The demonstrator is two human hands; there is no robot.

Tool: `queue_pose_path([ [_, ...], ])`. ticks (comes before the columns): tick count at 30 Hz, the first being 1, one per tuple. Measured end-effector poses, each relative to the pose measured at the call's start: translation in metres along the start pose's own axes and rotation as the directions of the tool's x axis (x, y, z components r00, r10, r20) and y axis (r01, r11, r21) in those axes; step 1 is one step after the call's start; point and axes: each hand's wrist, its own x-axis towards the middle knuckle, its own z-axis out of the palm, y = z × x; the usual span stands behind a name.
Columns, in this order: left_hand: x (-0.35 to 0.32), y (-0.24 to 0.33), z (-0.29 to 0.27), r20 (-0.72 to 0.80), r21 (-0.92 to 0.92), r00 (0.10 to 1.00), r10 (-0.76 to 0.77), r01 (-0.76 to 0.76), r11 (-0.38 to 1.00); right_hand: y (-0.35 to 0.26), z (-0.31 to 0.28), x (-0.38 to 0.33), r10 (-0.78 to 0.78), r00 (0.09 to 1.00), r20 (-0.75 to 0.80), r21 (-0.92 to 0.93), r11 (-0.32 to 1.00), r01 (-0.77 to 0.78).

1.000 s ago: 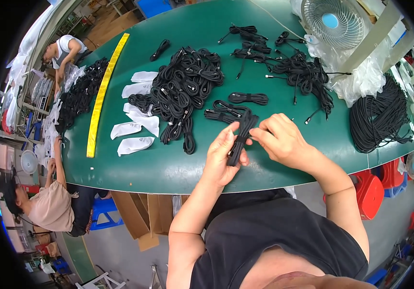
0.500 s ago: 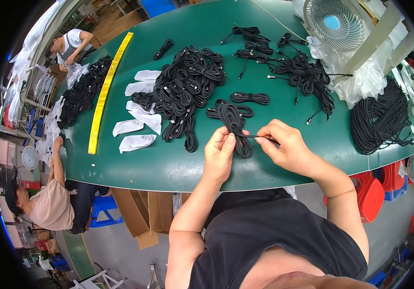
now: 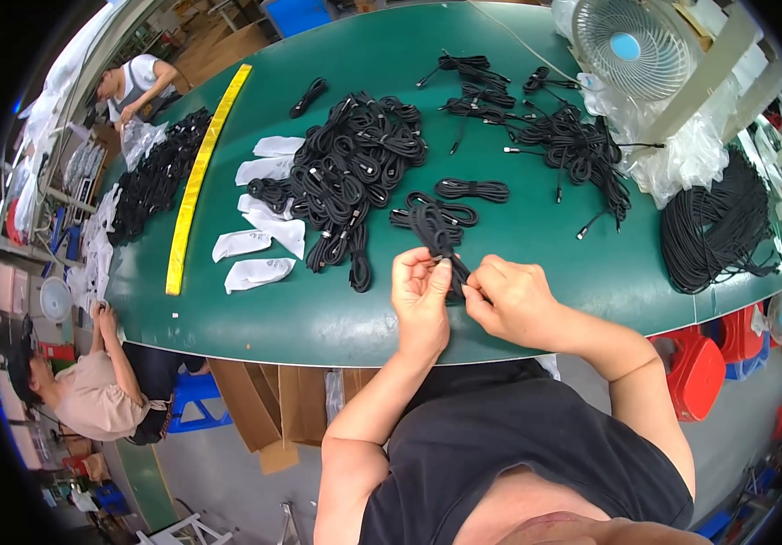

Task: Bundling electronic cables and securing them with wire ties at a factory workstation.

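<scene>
Black cable is forming the folded coil that the person is holding in the head view, in both hands, over the near part of the green table. The left hand is pinching the coil's middle between thumb and fingers; the right hand is pinching it just beside, toward its near end, where the exact strand is too small to tell. A flat tied coil is lying just beyond the hands. Left of them, farther off, a pile of coiled cables is spreading, with white packets lying along its left side. Looser cables are sprawling beyond the right hand, and a large black hank is resting well to its right.
</scene>
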Motion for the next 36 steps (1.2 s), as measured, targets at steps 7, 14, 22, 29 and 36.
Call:
queue_pose_path([
  [7, -0.002, -0.002, -0.007, 0.017, -0.063, 0.999, -0.035, 0.036, 0.997, -0.006, 0.000, 0.019, 0.204, 0.977, 0.056, 0.289, 0.934, -0.211],
  [14, -0.007, -0.009, -0.004, -0.019, -0.053, 0.998, -0.061, 0.060, 0.997, -0.005, 0.009, 0.014, 0.282, 0.959, -0.008, 0.303, 0.915, -0.266],
  [22, -0.003, 0.012, -0.015, 0.034, 0.082, 0.971, -0.236, 0.233, 0.969, -0.001, -0.007, 0.036, 0.299, 0.950, -0.085, 0.202, 0.939, -0.277],
  [29, -0.014, 0.001, -0.032, 0.274, 0.680, 0.954, 0.124, -0.284, 0.676, 0.015, 0.018, 0.037, 0.270, 0.963, 0.018, 0.137, 0.953, -0.270],
  [36, -0.005, 0.017, -0.057, 0.135, 0.362, 0.946, -0.295, 0.230, 0.903, 0.028, 0.019, 0.038, 0.421, 0.823, 0.381, 0.681, 0.474, -0.558],
])
